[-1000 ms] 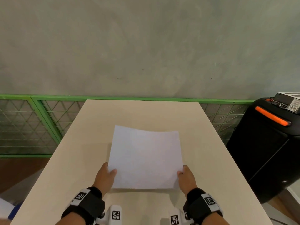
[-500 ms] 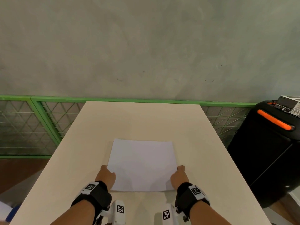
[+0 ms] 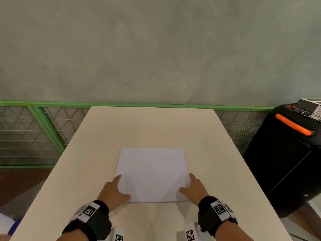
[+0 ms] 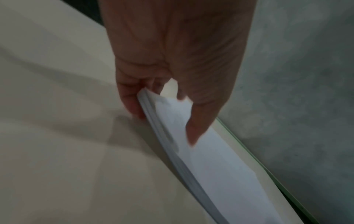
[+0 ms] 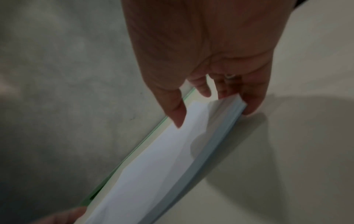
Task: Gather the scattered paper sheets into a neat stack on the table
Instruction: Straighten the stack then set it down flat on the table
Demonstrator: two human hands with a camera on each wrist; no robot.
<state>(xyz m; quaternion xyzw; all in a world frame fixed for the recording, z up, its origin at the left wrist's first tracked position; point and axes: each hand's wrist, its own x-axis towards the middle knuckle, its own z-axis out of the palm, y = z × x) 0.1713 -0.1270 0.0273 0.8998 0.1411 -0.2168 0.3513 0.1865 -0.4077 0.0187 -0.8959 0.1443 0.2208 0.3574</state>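
Observation:
A squared-up stack of white paper sheets (image 3: pixel 152 173) lies on the beige table (image 3: pixel 156 127), near its front middle. My left hand (image 3: pixel 121 187) holds the stack's near left corner, thumb on top and index finger along the left edge. My right hand (image 3: pixel 188 184) mirrors it at the near right corner. In the left wrist view the thumb presses on the top sheet of the stack (image 4: pixel 210 166) while the other fingers curl at its edge. The right wrist view shows the same pinch on the stack (image 5: pixel 153 166). No loose sheets show elsewhere on the table.
A black speaker with an orange handle (image 3: pixel 286 153) stands just off the table's right side. A green mesh fence (image 3: pixel 34 136) runs behind and to the left, below a grey wall. Something white and blue (image 3: pixel 7 223) sits off the table's near left corner.
The stack, raised and curved a second ago, has come down flat on the table. Both hands stayed at its near corners, and their index fingers now stretch along the side edges.

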